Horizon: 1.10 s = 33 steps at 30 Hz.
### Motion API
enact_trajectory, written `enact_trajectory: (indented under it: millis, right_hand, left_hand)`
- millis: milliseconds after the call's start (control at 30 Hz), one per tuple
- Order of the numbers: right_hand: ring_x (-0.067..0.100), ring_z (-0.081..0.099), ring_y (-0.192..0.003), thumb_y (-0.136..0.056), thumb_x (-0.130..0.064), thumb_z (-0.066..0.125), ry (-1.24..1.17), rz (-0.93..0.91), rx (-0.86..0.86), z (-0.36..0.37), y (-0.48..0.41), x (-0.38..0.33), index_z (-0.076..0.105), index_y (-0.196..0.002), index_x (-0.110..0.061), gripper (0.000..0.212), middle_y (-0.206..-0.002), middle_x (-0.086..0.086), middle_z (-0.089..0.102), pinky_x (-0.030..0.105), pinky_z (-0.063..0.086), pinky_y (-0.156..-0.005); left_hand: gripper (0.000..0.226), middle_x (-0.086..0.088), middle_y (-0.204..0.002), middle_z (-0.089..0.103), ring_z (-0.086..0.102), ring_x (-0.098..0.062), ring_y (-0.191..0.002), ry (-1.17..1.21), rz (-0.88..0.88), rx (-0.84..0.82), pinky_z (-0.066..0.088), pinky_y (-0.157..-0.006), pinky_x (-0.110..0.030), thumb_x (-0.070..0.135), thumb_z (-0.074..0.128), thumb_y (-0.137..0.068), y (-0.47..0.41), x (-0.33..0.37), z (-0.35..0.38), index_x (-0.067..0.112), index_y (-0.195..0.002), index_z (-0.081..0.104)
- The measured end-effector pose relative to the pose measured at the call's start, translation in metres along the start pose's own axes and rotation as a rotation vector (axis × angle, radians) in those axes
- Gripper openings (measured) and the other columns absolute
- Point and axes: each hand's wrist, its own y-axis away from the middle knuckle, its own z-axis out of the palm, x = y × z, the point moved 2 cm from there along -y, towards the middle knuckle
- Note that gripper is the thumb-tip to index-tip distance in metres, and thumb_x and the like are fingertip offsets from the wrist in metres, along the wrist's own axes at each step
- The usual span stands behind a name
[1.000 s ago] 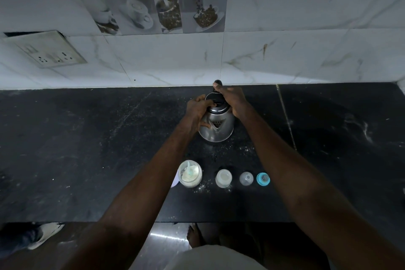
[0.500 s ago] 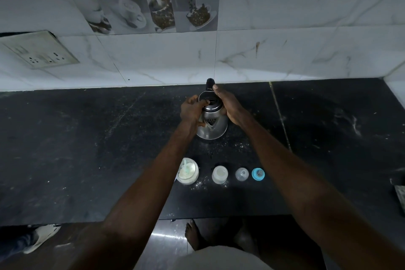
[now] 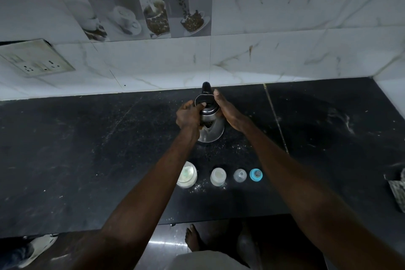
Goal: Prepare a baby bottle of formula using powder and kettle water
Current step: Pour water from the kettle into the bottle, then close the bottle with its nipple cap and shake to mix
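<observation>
A steel kettle (image 3: 212,130) with a black lid and handle stands at the middle of the dark counter (image 3: 87,160). My left hand (image 3: 188,116) grips its top from the left, with the thumb on the lid. Flat against the kettle's right side rests my right hand (image 3: 228,109), fingers straight. Nearer to me stand, in a row, an open powder jar (image 3: 188,174), the open baby bottle (image 3: 218,176), a clear cap (image 3: 240,175) and a blue nipple ring (image 3: 256,174).
White powder is spilled around the jar and bottle. A wall socket (image 3: 37,59) is on the tiled wall at the left. A patterned cloth (image 3: 397,188) lies at the counter's right edge. My bare foot (image 3: 192,238) shows below the counter edge.
The view has shifted, so the kettle appears a little farther away. My right hand has loosened from the kettle's handle to lie flat against its side. My left thumb now rests on the lid.
</observation>
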Motion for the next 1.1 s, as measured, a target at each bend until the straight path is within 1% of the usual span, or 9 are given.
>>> enact_trajectory:
  millis: [100, 233, 333, 467, 533, 633, 700, 800, 1100]
  right_hand:
    - [0.006, 0.052, -0.14, -0.117, -0.041, 0.02, 0.011, -0.036, 0.004, -0.002, 0.013, 0.011, 0.04, -0.16, -0.013, 0.055, -0.163, -0.001, 0.042, 0.023, 0.042, -0.117]
    - [0.011, 0.021, -0.16, -0.116, -0.039, 0.032, 0.017, 0.043, 0.048, -0.011, 0.036, 0.044, 0.02, -0.169, -0.015, 0.059, -0.175, -0.001, 0.02, 0.03, 0.021, -0.129]
    - [0.006, 0.042, -0.146, -0.114, -0.032, 0.043, 0.08, 0.106, 0.079, -0.023, 0.057, 0.07, 0.044, -0.159, -0.01, 0.05, -0.163, 0.002, 0.046, 0.016, 0.038, -0.112]
    - [0.022, 0.061, -0.135, -0.109, -0.02, 0.059, 0.33, 0.193, 0.055, -0.031, 0.081, 0.098, 0.064, -0.141, -0.002, 0.038, -0.143, 0.011, 0.067, 0.04, 0.045, -0.119]
    - [0.024, 0.063, -0.133, -0.106, -0.016, 0.063, 0.42, 0.228, 0.067, -0.031, 0.093, 0.11, 0.068, -0.138, -0.002, 0.035, -0.14, 0.013, 0.069, 0.04, 0.046, -0.118]
    - [0.021, 0.066, -0.13, -0.104, -0.007, 0.064, 0.526, 0.243, 0.094, -0.032, 0.112, 0.126, 0.07, -0.135, -0.003, 0.032, -0.137, 0.011, 0.071, 0.027, 0.047, -0.113]
    - [0.021, 0.064, -0.132, -0.101, 0.005, 0.06, 0.597, 0.257, 0.119, -0.034, 0.122, 0.136, 0.069, -0.136, -0.001, 0.036, -0.139, 0.011, 0.07, 0.022, 0.044, -0.113]
    - [0.024, 0.06, -0.137, -0.092, 0.014, 0.056, 0.759, 0.278, 0.171, -0.041, 0.134, 0.143, 0.068, -0.138, -0.002, 0.05, -0.144, 0.012, 0.066, 0.033, 0.041, -0.119]
    - [0.028, 0.042, -0.147, -0.097, -0.005, 0.063, 1.04, 0.438, 0.207, -0.027, 0.161, 0.171, 0.055, -0.152, -0.017, 0.056, -0.16, 0.008, 0.042, 0.038, 0.038, -0.121]
  left_hand:
    - [0.031, -0.006, -0.104, 0.079, 0.077, -0.023, -0.086, 0.03, 0.003, -0.007, 0.067, -0.071, -0.052, 0.025, 0.093, -0.075, 0.002, -0.004, -0.004, 0.023, -0.1, 0.074]
    - [0.03, 0.004, -0.101, 0.073, 0.073, -0.025, -0.101, 0.013, 0.116, 0.023, 0.065, -0.084, -0.054, 0.027, 0.089, -0.08, 0.016, -0.025, -0.022, 0.025, -0.103, 0.068]
    - [0.03, -0.005, -0.107, 0.074, 0.072, -0.029, -0.102, -0.105, 0.274, 0.084, 0.061, -0.091, -0.055, 0.016, 0.079, -0.088, 0.047, -0.065, -0.045, 0.014, -0.116, 0.069]
    - [0.052, -0.009, -0.119, 0.074, 0.069, -0.029, -0.113, -0.367, 0.471, -0.142, 0.053, -0.104, -0.051, -0.018, 0.054, -0.079, 0.094, -0.122, -0.058, 0.008, -0.122, 0.068]
    - [0.072, -0.004, -0.135, 0.067, 0.062, -0.024, -0.128, -0.58, 0.61, -0.266, 0.048, -0.113, -0.043, -0.019, 0.055, -0.067, 0.112, -0.146, -0.063, 0.011, -0.132, 0.064]
    - [0.083, -0.006, -0.155, 0.05, 0.041, -0.022, -0.149, -0.78, 0.735, -0.341, 0.032, -0.126, -0.034, -0.011, 0.067, -0.068, 0.123, -0.173, -0.069, 0.01, -0.147, 0.052]
    - [0.086, -0.01, -0.161, 0.042, 0.033, -0.026, -0.154, -0.878, 0.734, -0.359, 0.026, -0.128, -0.033, -0.004, 0.069, -0.073, 0.125, -0.182, -0.071, 0.008, -0.154, 0.042]
    - [0.086, -0.011, -0.163, 0.038, 0.033, -0.028, -0.154, -0.94, 0.688, -0.393, 0.025, -0.126, -0.031, 0.004, 0.069, -0.08, 0.123, -0.188, -0.072, 0.009, -0.158, 0.033]
    - [0.087, -0.01, -0.161, 0.039, 0.038, -0.026, -0.15, -0.854, 0.475, -0.467, 0.029, -0.123, -0.03, 0.012, 0.077, -0.087, 0.112, -0.185, -0.07, 0.009, -0.159, 0.028]
